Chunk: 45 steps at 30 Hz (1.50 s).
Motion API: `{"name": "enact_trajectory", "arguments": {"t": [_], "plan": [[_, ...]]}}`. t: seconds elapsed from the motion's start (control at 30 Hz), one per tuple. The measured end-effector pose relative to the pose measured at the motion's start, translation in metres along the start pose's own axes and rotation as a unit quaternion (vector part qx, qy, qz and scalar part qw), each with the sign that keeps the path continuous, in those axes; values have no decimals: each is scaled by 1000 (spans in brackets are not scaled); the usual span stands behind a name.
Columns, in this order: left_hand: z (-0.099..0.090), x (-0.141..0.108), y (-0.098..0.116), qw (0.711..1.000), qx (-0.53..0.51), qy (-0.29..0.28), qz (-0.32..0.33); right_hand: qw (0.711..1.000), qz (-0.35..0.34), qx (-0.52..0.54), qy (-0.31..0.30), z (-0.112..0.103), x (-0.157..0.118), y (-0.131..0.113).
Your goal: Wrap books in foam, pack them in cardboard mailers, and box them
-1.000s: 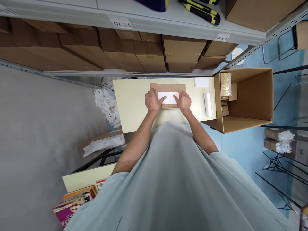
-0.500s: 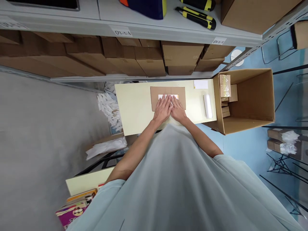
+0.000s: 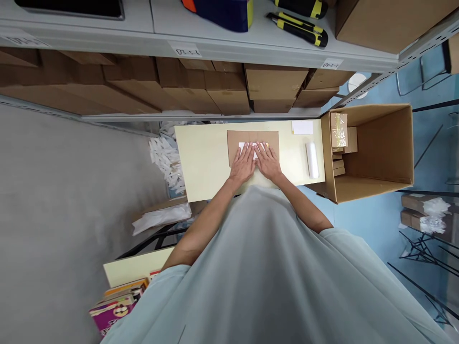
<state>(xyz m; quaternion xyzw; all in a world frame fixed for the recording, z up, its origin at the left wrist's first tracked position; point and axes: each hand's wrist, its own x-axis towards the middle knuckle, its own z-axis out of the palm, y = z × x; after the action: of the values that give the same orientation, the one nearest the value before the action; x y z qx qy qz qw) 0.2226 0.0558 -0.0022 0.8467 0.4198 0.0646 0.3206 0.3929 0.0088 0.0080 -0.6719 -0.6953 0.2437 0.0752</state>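
Observation:
A flat brown cardboard piece [image 3: 234,138], perhaps a thin box or mailer, lies on the cream tabletop [image 3: 204,167]. On its middle is a white label [image 3: 255,154], mostly covered by my fingers. My left hand [image 3: 244,162] rests flat over the label's left part, fingers stretched out. Beside it, my right hand [image 3: 267,160] lies flat over the label's right part with its fingers spread. Neither hand grasps anything. To the right on the tabletop are a white roll [image 3: 312,160] and a small stack of white labels [image 3: 302,127].
An open carton [image 3: 380,148] with several small boxes stands at the table's right end. Shelving [image 3: 251,53] crosses above, carrying cartons, a box cutter [image 3: 301,29] and a dark blue tool [image 3: 222,12]. White paper scraps [image 3: 168,162] sit left of the table; books [image 3: 114,310] lie lower left.
My two hands have moved slightly apart over the label, the right one shifting outward with its fingers spreading. The whole view has shifted a little.

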Motion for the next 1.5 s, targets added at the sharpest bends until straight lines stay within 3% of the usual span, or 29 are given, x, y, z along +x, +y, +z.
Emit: {"name": "enact_trajectory", "arguments": {"t": [0.07, 0.17, 0.3, 0.47, 0.6, 0.7, 0.93, 1.17, 1.33, 1.5], "plan": [[-5, 2, -8, 1000, 3, -9, 6, 1000, -8, -3, -2, -4, 2, 5], [-11, 5, -20, 999, 10, 21, -48, 999, 26, -5, 19, -5, 4, 5], [-6, 9, -17, 992, 4, 61, -111, 997, 66, -13, 41, 2, 6, -4], [-1, 0, -5, 1000, 1, 5, -28, 998, 53, -32, 29, -1, 4, 2], [-8, -10, -14, 997, 11, 21, -76, 993, 100, -47, 48, -10, 2, 17], [-7, -9, -14, 994, 18, 32, -103, 990, 120, -58, 51, -11, 3, 13], [-2, -7, 2, 999, 26, -31, -16, 996, 62, -71, -1, -14, -3, 0], [-8, -16, -6, 997, 11, 22, -74, 995, 98, -6, 30, -15, -19, 6], [-3, -8, 4, 998, -11, 17, -61, 1000, 20, 7, -13, -9, -16, -5], [-21, -20, -23, 996, -12, 24, -88, 996, 72, 19, 47, -14, -26, 24]]}}
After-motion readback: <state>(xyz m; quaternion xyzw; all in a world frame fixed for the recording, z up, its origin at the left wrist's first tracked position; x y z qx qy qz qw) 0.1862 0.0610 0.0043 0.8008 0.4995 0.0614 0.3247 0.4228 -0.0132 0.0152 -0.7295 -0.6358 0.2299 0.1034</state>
